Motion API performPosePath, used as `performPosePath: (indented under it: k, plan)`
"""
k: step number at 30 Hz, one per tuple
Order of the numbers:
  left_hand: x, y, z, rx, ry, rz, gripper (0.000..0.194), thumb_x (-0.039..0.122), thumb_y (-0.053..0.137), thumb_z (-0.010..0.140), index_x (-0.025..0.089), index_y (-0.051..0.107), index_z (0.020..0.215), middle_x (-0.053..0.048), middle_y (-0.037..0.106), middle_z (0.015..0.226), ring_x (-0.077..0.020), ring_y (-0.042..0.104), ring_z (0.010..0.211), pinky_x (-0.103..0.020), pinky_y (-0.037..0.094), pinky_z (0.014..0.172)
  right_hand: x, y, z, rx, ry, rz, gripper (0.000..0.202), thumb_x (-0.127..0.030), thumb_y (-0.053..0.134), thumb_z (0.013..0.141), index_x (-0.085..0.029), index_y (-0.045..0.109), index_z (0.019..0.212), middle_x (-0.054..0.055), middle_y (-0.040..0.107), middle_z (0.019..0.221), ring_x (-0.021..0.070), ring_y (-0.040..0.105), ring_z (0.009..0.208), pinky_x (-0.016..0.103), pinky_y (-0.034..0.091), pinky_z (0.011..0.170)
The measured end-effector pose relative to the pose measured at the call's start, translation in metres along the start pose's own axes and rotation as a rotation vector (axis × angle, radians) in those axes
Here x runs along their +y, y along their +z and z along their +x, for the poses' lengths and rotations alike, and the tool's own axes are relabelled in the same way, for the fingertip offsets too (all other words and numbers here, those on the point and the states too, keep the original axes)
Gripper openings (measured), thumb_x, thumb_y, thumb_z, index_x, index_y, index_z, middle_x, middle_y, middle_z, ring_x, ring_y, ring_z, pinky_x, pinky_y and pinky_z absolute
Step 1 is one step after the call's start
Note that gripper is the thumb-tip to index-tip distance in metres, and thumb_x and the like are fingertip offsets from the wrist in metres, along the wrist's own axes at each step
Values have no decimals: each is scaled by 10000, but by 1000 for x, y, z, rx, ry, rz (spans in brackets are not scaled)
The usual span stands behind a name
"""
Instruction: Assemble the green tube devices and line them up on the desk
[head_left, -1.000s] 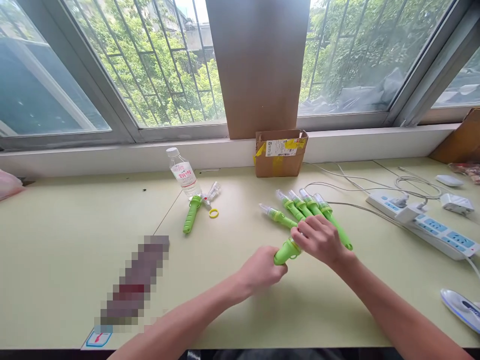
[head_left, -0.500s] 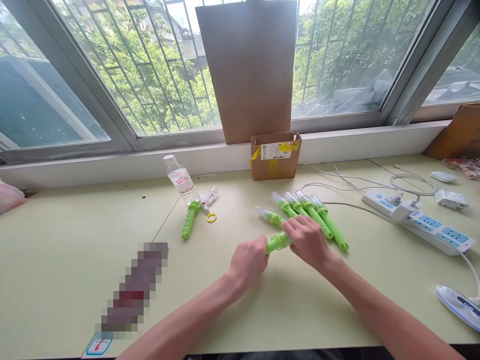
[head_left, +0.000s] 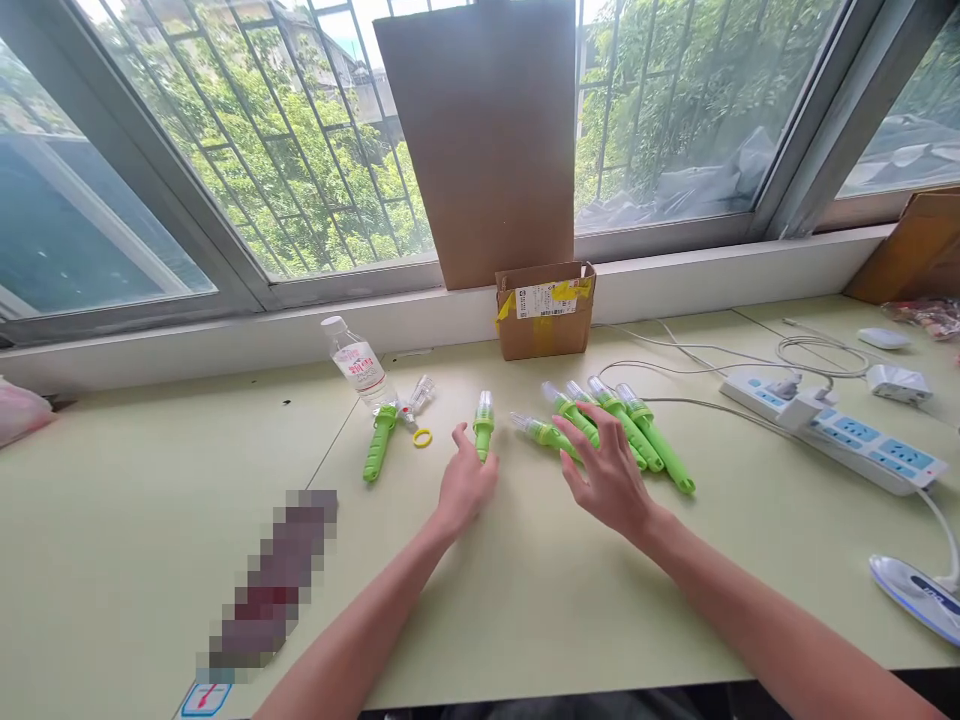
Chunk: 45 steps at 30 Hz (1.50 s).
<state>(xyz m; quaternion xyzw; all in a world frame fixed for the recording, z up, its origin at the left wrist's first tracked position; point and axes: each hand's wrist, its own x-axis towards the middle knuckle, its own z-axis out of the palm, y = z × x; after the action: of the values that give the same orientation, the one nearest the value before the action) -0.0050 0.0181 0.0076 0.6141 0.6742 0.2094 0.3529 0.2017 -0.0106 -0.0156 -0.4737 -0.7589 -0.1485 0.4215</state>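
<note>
My left hand is wrapped round the lower end of a green stick with a clear tip, which points away from me. To its right, my right hand hovers with fingers spread and nothing in them. Just beyond those fingers lies another green stick; whether they touch it I cannot tell. Several more clear-tipped green sticks lie side by side, partly hidden by that hand. Further left are a loose green handle, a clear tip piece and a yellow ring.
A water bottle stands behind the loose handle. At the back is a small cardboard box below a tall brown board. Cables and a power strip occupy the right, with a white-blue device nearer me.
The stick that both hands held has moved left in my left hand, turning its tip away from me. My right hand has let go of it and spread its fingers.
</note>
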Motion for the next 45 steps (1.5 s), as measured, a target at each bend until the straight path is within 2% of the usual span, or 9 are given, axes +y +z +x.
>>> performPosePath:
  k: [6, 13, 18, 23, 28, 32, 34, 40, 45]
  plan:
    - [3, 7, -9, 21, 119, 228, 530, 233, 257, 915, 146, 107, 1416, -11, 587, 659, -223, 605, 641, -286, 392, 609, -4, 7, -6, -206, -99, 143, 262, -142, 480, 891, -182, 625, 1106, 125, 610, 1090, 245, 566, 1021, 415, 497, 875]
    - [4, 24, -17, -47, 295, 297, 526, 194, 305, 890, 187, 164, 1397, 37, 540, 621, -188, 558, 587, -257, 354, 589, -18, 11, -13, -372, -85, 147, 274, -242, 538, 893, -213, 621, 1153, 131, 584, 1189, 266, 535, 1099, 428, 476, 901]
    - [0, 27, -11, -22, 388, 390, 413, 231, 315, 913, 175, 343, 1321, 32, 553, 611, -179, 572, 589, -256, 363, 582, -14, 10, -12, -396, -76, 53, 227, -213, 499, 903, -181, 652, 1068, 133, 592, 1195, 279, 512, 1134, 464, 420, 968]
    - [-5, 30, -2, 124, 508, 550, 278, 262, 354, 925, 194, 543, 1118, -44, 643, 835, -190, 618, 762, -276, 414, 654, -10, 12, -13, -432, -60, -51, 255, -218, 445, 927, -177, 648, 1077, 130, 575, 1268, 282, 499, 1168, 519, 301, 1064]
    - [-15, 21, 17, 352, 475, 703, 271, 295, 403, 916, 169, 581, 1077, -117, 604, 1028, -258, 555, 991, -344, 446, 778, -6, 14, -15, -481, -14, -161, 343, -241, 462, 917, -112, 607, 1200, 174, 546, 1293, 306, 490, 1156, 449, 383, 977]
    - [-28, 15, 33, 496, 363, 787, 424, 409, 446, 901, 144, 524, 1221, -210, 470, 1279, -355, 398, 1227, -547, 316, 981, -6, 13, -15, -497, 5, -209, 379, -239, 456, 918, -95, 579, 1247, 175, 554, 1264, 307, 493, 1134, 432, 397, 934]
    - [-32, 13, 38, 472, 294, 795, 469, 464, 404, 911, 143, 513, 1237, -224, 457, 1288, -370, 377, 1241, -579, 292, 976, -7, 12, -14, -503, 9, -221, 381, -240, 455, 918, -96, 578, 1249, 173, 560, 1248, 306, 500, 1118, 431, 402, 913]
    - [-32, 10, 40, 373, 242, 814, 454, 474, 336, 926, 144, 549, 1154, -173, 538, 1127, -329, 477, 1077, -480, 370, 882, -5, 13, -15, -494, 1, -214, 379, -245, 460, 916, -103, 579, 1248, 177, 562, 1239, 306, 499, 1113, 430, 401, 905]
    - [-33, 8, 42, 405, 245, 797, 491, 512, 356, 911, 151, 525, 1198, -205, 475, 1254, -347, 387, 1207, -554, 257, 991, -4, 13, -15, -440, -6, -180, 356, -230, 482, 905, -115, 592, 1224, 178, 564, 1222, 313, 497, 1113, 448, 400, 915]
